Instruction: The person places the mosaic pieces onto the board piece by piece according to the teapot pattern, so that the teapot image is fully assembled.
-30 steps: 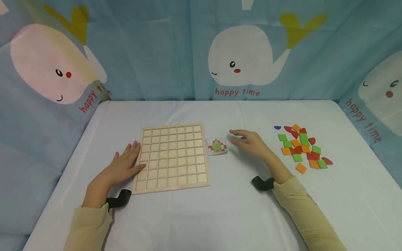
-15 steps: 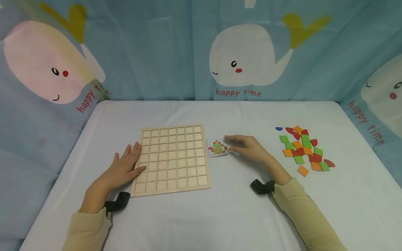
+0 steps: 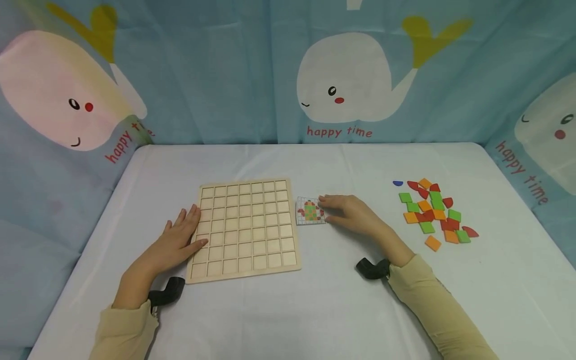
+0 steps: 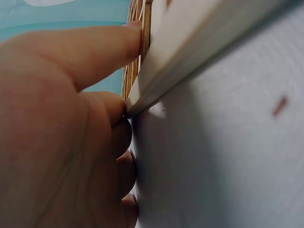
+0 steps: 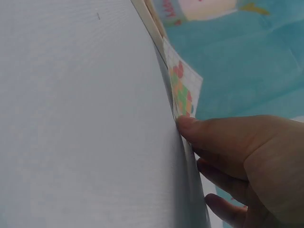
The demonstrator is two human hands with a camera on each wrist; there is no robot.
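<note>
A wooden grid board point(image 3: 245, 225) with several square cells lies left of centre in the head view. My left hand point(image 3: 173, 245) rests along its left edge, fingers stretched out and thumb over the rim. The left wrist view shows the thumb point(image 4: 104, 50) on the rim and the fingers low at its side. Against the board's right edge lies a small card point(image 3: 310, 211) with a red, green and orange pattern on a grid. My right hand point(image 3: 351, 214) is at the card's right edge, index finger and thumb spread apart; its thumb point(image 5: 194, 127) touches the card's end.
Loose flat tiles lie at the right of the white table point(image 3: 270, 320): green tiles point(image 3: 427, 227), orange tiles point(image 3: 433, 243), red pieces point(image 3: 470, 231) and one blue piece point(image 3: 398, 183). A blue curtain point(image 3: 216, 90) with whales hangs behind. Black wrist-worn devices point(image 3: 372, 268) sit by both sleeves.
My right hand has moved left and slightly down to the card, its fingertips now at the card's right edge. The left hand has stayed on the board's left edge.
</note>
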